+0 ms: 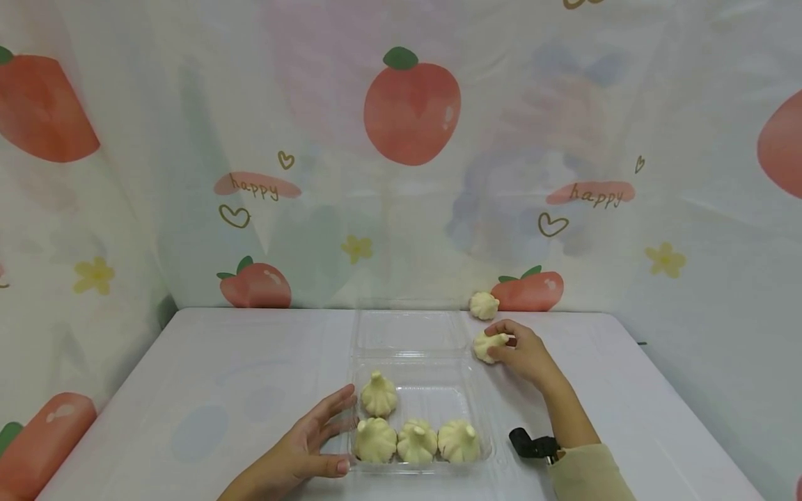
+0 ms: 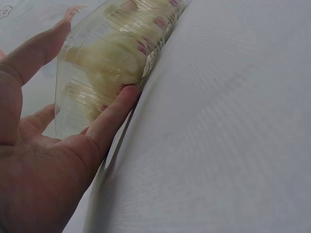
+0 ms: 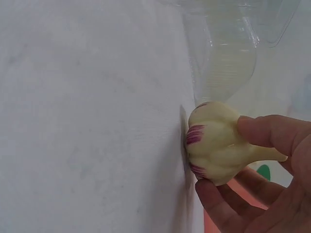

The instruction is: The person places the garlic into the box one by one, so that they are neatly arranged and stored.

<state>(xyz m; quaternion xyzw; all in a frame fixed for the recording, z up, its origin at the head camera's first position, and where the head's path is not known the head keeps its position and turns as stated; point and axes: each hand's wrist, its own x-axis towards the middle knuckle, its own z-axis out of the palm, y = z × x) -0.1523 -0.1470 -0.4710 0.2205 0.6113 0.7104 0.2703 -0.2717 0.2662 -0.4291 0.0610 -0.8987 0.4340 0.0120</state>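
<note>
My right hand pinches a garlic bulb between thumb and fingers, right of the clear plastic box. In the right wrist view this bulb shows purple streaks near its base, which is right at the table surface. The box stands with its lid laid back. Three garlic bulbs line its front row, and another bulb sits behind the left one. My left hand rests along the box's left side, fingers extended; in the left wrist view its fingertips touch the clear wall.
One more garlic bulb lies at the table's back edge, beyond my right hand. The white table meets a printed cloth backdrop with fruit and flowers. A black device is strapped at the right wrist.
</note>
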